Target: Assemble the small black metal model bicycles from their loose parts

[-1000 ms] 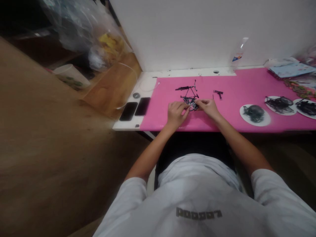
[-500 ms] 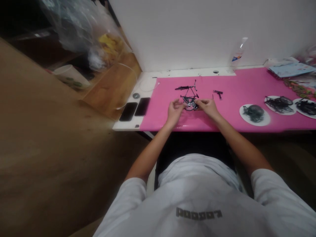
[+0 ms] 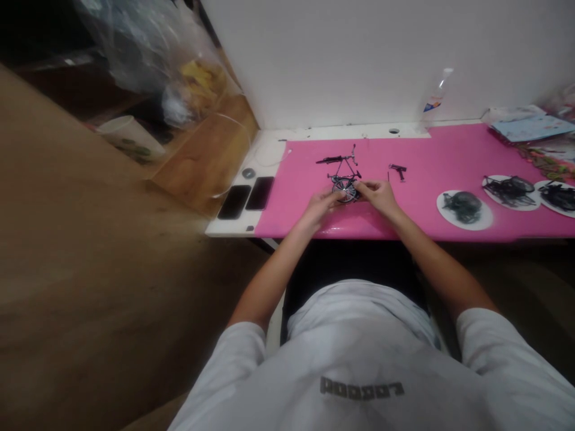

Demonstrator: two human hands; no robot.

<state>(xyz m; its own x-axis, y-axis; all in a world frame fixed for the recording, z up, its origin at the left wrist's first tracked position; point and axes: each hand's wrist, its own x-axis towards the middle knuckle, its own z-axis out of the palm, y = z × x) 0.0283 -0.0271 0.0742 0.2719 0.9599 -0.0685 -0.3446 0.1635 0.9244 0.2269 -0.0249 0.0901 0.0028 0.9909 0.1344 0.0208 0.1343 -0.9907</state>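
A small black model bicycle (image 3: 342,170) stands on the pink table mat (image 3: 426,173), with its spoked wheel (image 3: 344,190) toward me. My left hand (image 3: 320,206) reaches in from the left, its fingers pinched at the wheel's rim. My right hand (image 3: 378,194) is closed on the wheel's right side. A small black loose part (image 3: 398,170) lies on the mat just right of the bicycle.
Three white plates with dark small parts (image 3: 463,208) (image 3: 510,189) (image 3: 558,195) sit at the right. Two phones (image 3: 246,197) lie on the white table edge at left. A clear bottle (image 3: 433,99) stands by the wall. Plastic bags (image 3: 179,66) pile up at back left.
My left hand opened and drew back a little half a second ago, then came back in to pinch the wheel. My right hand stayed on the wheel.
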